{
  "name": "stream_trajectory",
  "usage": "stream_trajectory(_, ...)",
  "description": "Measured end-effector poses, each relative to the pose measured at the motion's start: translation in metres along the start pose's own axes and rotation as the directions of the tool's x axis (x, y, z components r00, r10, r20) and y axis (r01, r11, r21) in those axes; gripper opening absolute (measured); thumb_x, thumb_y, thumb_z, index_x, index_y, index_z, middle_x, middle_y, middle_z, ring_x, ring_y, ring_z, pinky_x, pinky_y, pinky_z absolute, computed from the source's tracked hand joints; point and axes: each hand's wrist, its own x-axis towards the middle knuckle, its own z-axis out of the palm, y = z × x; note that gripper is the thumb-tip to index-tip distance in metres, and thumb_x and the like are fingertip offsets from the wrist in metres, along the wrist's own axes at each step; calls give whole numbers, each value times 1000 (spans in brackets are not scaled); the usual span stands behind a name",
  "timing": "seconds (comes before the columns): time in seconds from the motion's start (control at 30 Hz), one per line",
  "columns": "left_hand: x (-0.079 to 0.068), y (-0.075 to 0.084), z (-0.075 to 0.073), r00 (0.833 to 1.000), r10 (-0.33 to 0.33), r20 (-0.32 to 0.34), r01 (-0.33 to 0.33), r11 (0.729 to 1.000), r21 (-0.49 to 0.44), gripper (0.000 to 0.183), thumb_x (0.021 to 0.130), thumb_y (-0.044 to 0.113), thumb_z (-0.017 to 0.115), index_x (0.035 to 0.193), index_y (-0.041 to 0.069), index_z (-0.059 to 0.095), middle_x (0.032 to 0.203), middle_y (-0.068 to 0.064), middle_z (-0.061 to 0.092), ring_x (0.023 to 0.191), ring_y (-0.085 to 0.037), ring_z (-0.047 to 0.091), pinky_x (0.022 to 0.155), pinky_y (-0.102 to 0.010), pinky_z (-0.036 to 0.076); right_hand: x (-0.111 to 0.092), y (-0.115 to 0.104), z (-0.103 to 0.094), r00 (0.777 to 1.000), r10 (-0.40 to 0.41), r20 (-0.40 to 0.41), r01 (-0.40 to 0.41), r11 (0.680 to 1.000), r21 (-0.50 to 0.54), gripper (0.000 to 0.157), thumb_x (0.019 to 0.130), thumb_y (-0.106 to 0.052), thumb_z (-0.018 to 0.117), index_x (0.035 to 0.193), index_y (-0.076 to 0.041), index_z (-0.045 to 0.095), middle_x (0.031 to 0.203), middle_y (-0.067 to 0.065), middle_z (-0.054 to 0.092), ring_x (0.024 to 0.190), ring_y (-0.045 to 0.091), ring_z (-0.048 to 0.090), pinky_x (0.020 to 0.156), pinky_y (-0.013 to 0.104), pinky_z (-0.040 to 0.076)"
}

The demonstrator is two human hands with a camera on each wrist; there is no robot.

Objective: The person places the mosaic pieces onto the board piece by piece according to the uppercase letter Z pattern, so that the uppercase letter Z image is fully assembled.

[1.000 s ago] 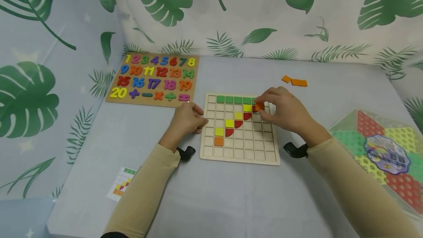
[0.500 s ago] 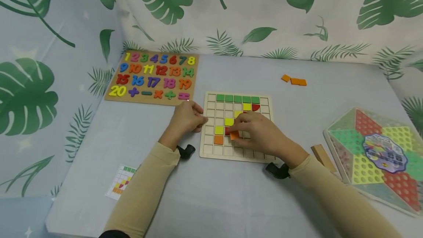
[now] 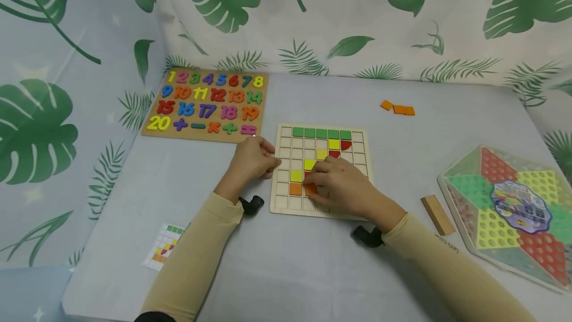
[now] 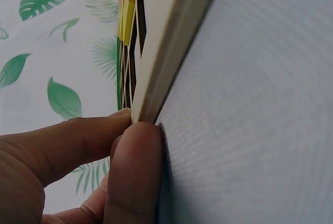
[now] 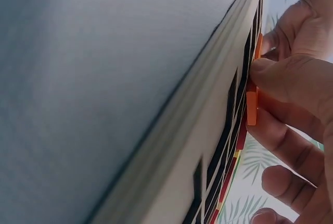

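On the table lies a square wooden grid board [image 3: 283, 152] with recessed cells. A row of green tiles [image 3: 321, 133] runs along its top, with yellow squares [image 3: 310, 165] and red quarter-rounds [image 3: 346, 145] in diagonal steps below. My left hand [image 3: 252, 158] pinches the board's left edge between thumb and finger. Over the lower middle cells, my right hand [image 3: 341, 183] pinches an orange square tile [image 5: 252, 107] between thumb and fingers, against the board's face and right of another orange tile [image 3: 296, 189]. Part of the red pieces is hidden behind the right hand.
Loose orange tiles [image 3: 403, 110] lie at the back right. A number puzzle board [image 3: 203, 94] stands back left, a printed pattern card [image 3: 163, 250] front left. Right of the board are a wooden block [image 3: 438, 214] and a star-patterned game board [image 3: 514, 202].
From the board's upper right, my right hand has moved down and left with the orange tile, bringing it beside the other orange one. My left hand has stayed at the left edge.
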Motion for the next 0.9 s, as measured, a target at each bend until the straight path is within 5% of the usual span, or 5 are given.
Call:
stream_trajectory(0.37, -1, 2, 0, 1000, -8, -3, 8, 1000, 4, 29, 88, 9, 82, 110, 2, 65, 87, -9, 68, 58, -11, 64, 55, -25, 62, 3, -3, 0, 999, 14, 52, -12, 999, -32, 25, 83, -28, 87, 105, -17, 81, 103, 1, 74, 103, 24, 67, 96, 40, 59)
stream_trajectory(0.9, 1, -1, 2, 1000, -14, -11, 15, 1000, 24, 29, 88, 11, 82, 109, 3, 64, 89, -10, 68, 58, -11, 64, 55, -24, 62, 0, 1, -3, 997, 46, 63, -49, 997, 56, 26, 83, -24, 88, 106, -16, 80, 104, 0, 76, 103, 23, 67, 94, 41, 58)
